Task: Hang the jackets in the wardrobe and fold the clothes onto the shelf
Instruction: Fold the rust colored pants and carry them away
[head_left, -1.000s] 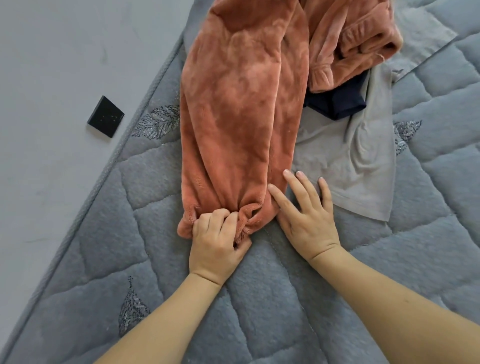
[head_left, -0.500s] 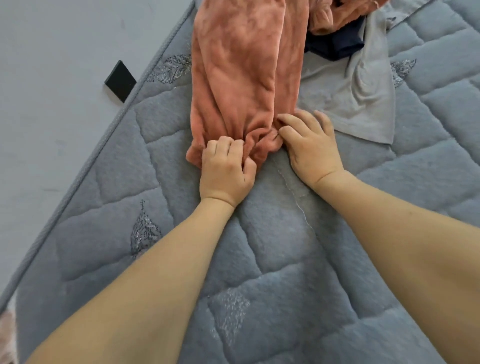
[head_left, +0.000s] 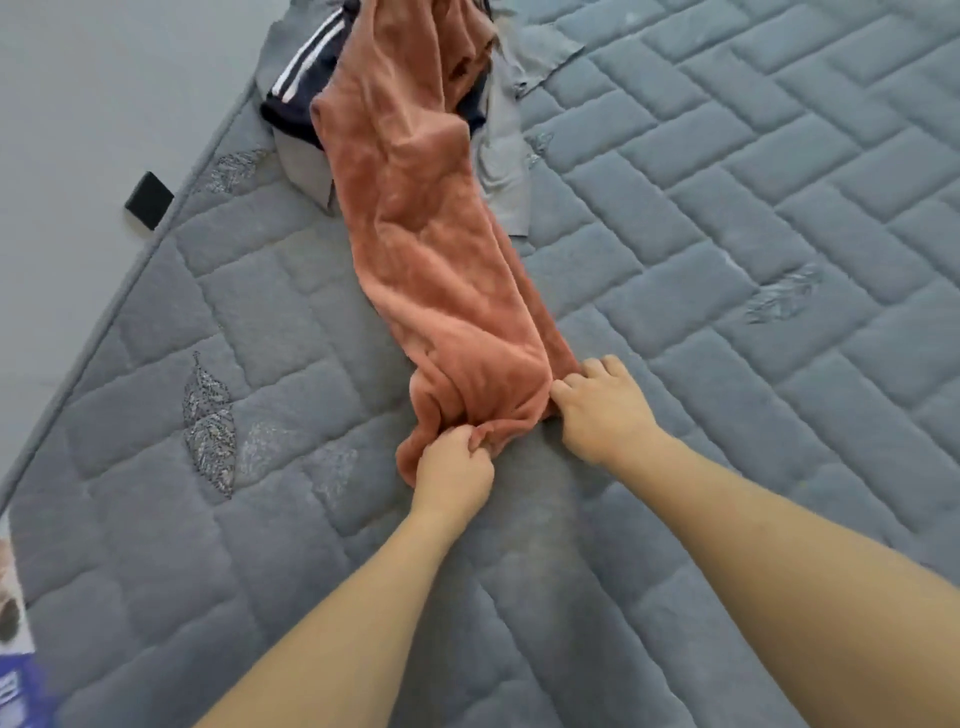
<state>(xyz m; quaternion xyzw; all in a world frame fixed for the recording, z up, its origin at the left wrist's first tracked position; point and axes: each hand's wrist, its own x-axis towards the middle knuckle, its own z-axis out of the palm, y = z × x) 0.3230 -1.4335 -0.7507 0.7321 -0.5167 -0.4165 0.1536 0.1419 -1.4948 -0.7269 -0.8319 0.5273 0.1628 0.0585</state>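
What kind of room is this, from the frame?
Probably a bedroom: the hands work on a grey quilted mattress, a loose pile of clothes lies on it, including an orange fleece garment and a navy striped piece, and plain floor runs beside it.

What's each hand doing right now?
Left hand: grips the orange fleece garment at its near end.
Right hand: fingers curled at the garment's edge.

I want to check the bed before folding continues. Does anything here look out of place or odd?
Only small things. The orange fleece garment lies stretched and twisted, its top end over a crumpled pile: a navy striped garment and a grey cloth. A small black square object lies beside the mattress. No damage shows.
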